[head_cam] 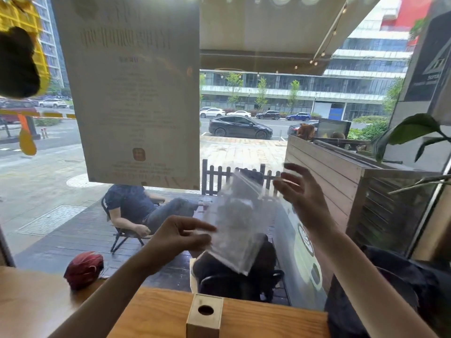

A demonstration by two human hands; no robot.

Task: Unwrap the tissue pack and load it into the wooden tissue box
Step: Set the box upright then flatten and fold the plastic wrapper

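Note:
A clear plastic tissue wrapper (238,223) hangs in the air in front of the window, looking empty and see-through. My left hand (178,236) pinches its lower left edge between thumb and fingers. To the right of the wrapper's top, my right hand (301,193) is raised with fingers spread and blurred by motion; I cannot tell if it touches the plastic. The wooden tissue box (203,318) with a round hole in its top stands on the wooden counter (151,313) below my hands. A white stack of tissues (193,274) peeks out behind the box, mostly hidden.
A big window with a paper poster (131,93) stands right behind the counter. A red helmet (84,269) lies at the counter's left. A dark bag (380,293) sits at the right. Plant leaves (410,132) hang at the far right. Outside, a person sits in a chair.

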